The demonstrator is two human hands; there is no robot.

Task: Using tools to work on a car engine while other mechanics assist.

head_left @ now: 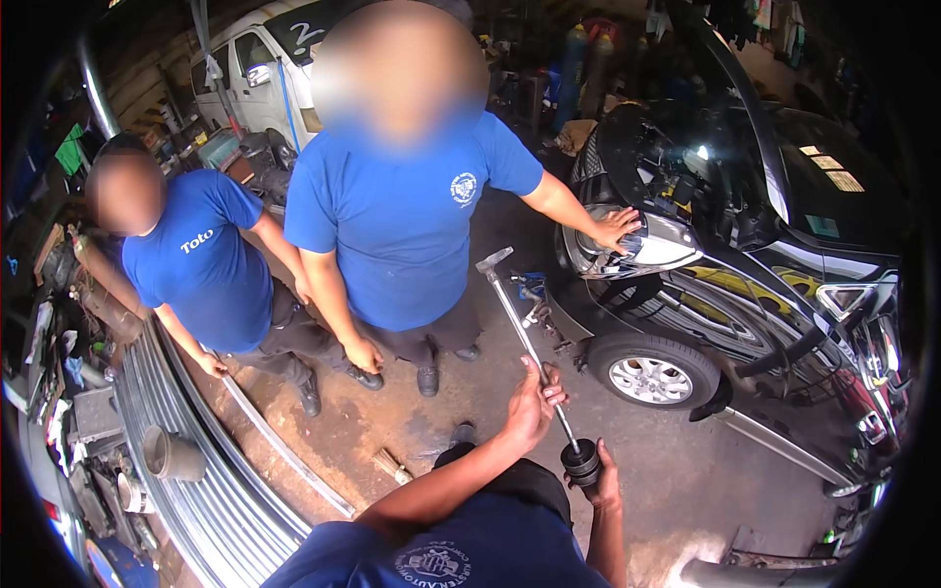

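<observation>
My left hand (pixel 532 410) is closed around the shaft of a long metal bar with a short crosswise head (pixel 522 331). The bar slants from its upper end, near the middle of the view, down to the right. Its lower end meets a black ribbed cylinder (pixel 582 463). Whether the two are joined or the bar is seated in it, I cannot make out. Fingers of my right hand (pixel 605 477) wrap the cylinder from the right side and below. Both hands are in front of my body, above the floor.
Two people in blue shirts (pixel 397 230) (pixel 201 257) stand opposite me; the nearer one rests a hand on the headlight (pixel 667 243) of a black vehicle with its hood raised. Corrugated metal sheets (pixel 201 490), a bucket (pixel 174 454) and a brush (pixel 392 465) lie to the left.
</observation>
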